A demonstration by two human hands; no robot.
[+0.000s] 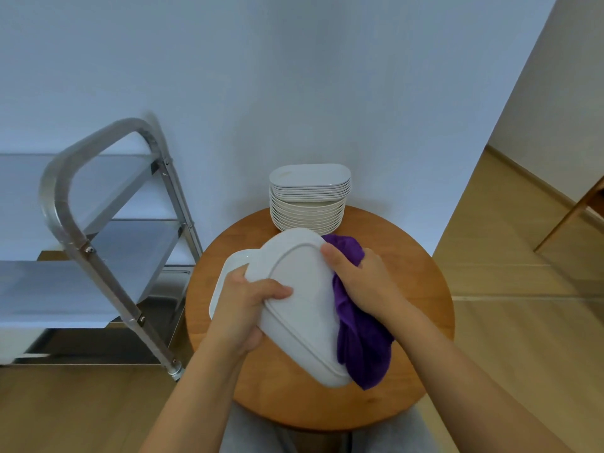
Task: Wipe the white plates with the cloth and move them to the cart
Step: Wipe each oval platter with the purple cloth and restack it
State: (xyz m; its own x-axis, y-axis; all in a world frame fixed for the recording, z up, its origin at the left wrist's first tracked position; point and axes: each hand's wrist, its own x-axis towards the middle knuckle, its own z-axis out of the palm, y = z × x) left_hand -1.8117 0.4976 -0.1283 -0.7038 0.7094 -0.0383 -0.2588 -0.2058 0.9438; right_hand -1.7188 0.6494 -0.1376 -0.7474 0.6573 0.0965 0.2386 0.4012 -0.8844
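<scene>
Pale blue walls back a round wooden counter (408,256) set on a light wood floor. Above it, the left hand (243,308) grips the near-left edge of a white plate (300,289), fingers curled over the rim; the plate is tilted with its underside facing up. The right hand (362,276) clutches a purple cloth (359,348) against the plate's right edge, thumb lying on the plate's base, and the cloth hangs down past the plate. Another white dish (225,273) lies beneath, apparently resting on the counter, though mostly hidden. At the counter's far edge stands a tall stack of plates (309,197). A steel cart (98,204) with shelves stands just left of the counter.
</scene>
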